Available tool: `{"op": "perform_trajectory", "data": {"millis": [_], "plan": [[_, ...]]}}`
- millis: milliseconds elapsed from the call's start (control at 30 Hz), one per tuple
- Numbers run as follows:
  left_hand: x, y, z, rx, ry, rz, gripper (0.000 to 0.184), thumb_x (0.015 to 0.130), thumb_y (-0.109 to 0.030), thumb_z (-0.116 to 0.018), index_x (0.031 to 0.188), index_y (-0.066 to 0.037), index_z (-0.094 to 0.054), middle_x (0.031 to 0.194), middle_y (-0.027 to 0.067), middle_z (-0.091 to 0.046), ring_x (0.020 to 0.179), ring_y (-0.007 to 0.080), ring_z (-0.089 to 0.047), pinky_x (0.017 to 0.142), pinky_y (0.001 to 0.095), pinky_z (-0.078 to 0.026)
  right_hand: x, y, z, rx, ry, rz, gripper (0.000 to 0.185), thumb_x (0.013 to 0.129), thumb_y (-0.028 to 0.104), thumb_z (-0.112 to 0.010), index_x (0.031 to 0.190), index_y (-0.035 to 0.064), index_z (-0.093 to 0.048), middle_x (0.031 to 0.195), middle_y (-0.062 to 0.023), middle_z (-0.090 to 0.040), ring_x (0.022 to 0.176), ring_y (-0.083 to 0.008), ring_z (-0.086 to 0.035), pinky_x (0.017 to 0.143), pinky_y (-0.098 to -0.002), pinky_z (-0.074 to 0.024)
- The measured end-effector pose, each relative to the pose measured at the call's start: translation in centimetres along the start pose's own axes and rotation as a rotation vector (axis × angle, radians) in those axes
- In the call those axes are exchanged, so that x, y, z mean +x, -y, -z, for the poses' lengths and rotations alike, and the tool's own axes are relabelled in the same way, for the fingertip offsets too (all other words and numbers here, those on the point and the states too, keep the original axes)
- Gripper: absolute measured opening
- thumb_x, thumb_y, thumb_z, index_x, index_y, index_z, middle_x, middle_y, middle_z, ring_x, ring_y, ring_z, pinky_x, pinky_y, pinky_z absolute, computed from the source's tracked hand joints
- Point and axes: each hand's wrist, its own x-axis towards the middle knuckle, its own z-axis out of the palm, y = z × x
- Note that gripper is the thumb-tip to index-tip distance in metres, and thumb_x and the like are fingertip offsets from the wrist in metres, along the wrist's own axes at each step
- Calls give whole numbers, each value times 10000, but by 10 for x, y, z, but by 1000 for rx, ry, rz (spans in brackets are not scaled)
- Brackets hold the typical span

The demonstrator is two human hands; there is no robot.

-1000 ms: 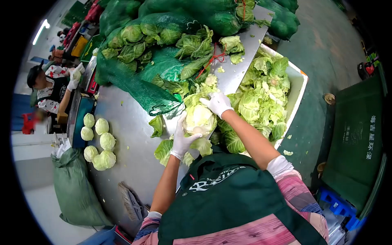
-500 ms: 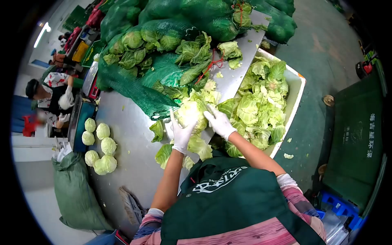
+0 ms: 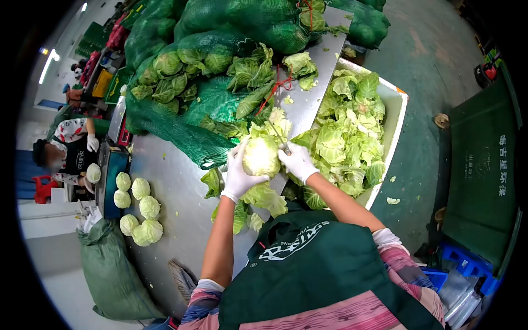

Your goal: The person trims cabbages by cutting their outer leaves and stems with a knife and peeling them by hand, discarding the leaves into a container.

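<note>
My left hand [image 3: 240, 175], in a white glove, grips a pale green cabbage [image 3: 262, 157] from its left and lower side. A knife [image 3: 278, 135] is in my gloved right hand [image 3: 298, 163], closed around its handle at the cabbage's right side. The thin blade points up and to the left, past the cabbage's upper edge; whether it touches the cabbage I cannot tell. Loose cabbage leaves [image 3: 265, 198] lie below and around the cabbage on the metal table [image 3: 184, 220].
A white box [image 3: 394, 104] full of leaves stands at the right. Green mesh sacks [image 3: 212, 102] of cabbages cover the table's far side. Several trimmed cabbages [image 3: 147, 232] sit at the left, near a co-worker [image 3: 74, 146]. A green bin [image 3: 478, 170] stands far right.
My left hand has closed around the cabbage, which is turned so its rounded side shows. A knife now shows in my right hand. The co-worker's hands have moved, one lower with a cabbage.
</note>
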Motion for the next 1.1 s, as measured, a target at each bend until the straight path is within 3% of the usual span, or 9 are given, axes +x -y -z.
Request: {"op": "perform_trajectory", "data": {"millis": [33, 200, 300, 533, 700, 767, 833, 967, 1100], "plan": [[-3, 6, -1, 1, 1, 0, 1182, 487, -226, -910, 1464, -47, -271, 1333, 185, -392, 1264, 343, -404, 1090, 403, -343, 15, -19, 2, -375, -72, 220, 371, 846, 327, -582, 972, -17, -639, 787, -227, -654, 721, -364, -647, 696, -407, -518], [-14, 24, -8, -168, -119, 113, 1165, 480, -272, -923, 1446, -86, -298, 1321, 185, -366, 1237, 341, -409, 1068, 420, -367, 1, -21, 0, -340, -33, 150, 549, 895, 428, -535, 1257, 17, -552, 837, -239, -659, 811, -381, -647, 750, -453, -503], [-12, 2, -17, -170, -161, 139, 1147, 490, -282, -920, 1435, -65, -307, 1313, 205, -361, 1223, 345, -411, 1053, 418, -373, -6, 15, -15, -625, 41, 239, 664, 927, 499, -475, 1386, 20, -434, 719, -235, -649, 650, -364, -648, 636, -437, -505], [-18, 8, -29, -64, -263, 169, 1135, 500, -282, -918, 1423, -32, -306, 1274, 196, -394, 1188, 342, -429, 1036, 416, -383, 26, 4, -11, -766, -3, 131, 570, 950, 491, -399, 1264, 35, -536, 780, -219, -667, 719, -372, -658, 654, -467, -522], [-31, 26, -26, -705, -245, 248, 1152, 497, -242, -932, 1428, -19, -292, 1292, 168, -403, 1194, 293, -452, 1042, 405, -393, 46, -44, 42, -918, -37, 60, 427, 944, 384, -444, 1109, 15, -583, 812, -200, -680, 721, -346, -670, 640, -456, -537], [-35, 35, -33, -577, -259, 259, 1130, 514, -208, -922, 1427, -8, -287, 1310, 166, -420, 1191, 275, -475, 1031, 393, -412, 49, -37, 66, -686, -151, -232, 428, 944, 396, -451, 1118, 29, -584, 747, -166, -674, 638, -309, -657, 545, -424, -522], [-32, 32, -35, -325, -276, 275, 1086, 550, -140, -903, 1423, 12, -276, 1344, 164, -453, 1184, 240, -522, 1007, 369, -449, 41, -31, 87, -990, -366, 41, 563, 965, 474, -414, 1304, 31, -498, 651, -118, -646, 562, -264, -627, 455, -381, -477], [-12, -12, -32, -103, -230, 63, 1181, 461, -287, -927, 1424, 4, -308, 1216, 208, -391, 1173, 351, -401, 1033, 439, -364, 6, 14, 57, -864, 57, 245, 688, 953, 543, -382, 1473, 107, -268, 713, -173, -655, 612, -326, -640, 526, -437, -496], [-3, -27, -32, 55, -173, 102, 1156, 479, -350, -894, 1405, 45, -326, 1180, 232, -388, 1142, 384, -388, 1003, 440, -373, 3, 7, 20, -886, 21, 554, 627, 976, 525, -335, 1474, 147, -291, 724, -148, -662, 613, -327, -639, 536, -434, -491]]}}
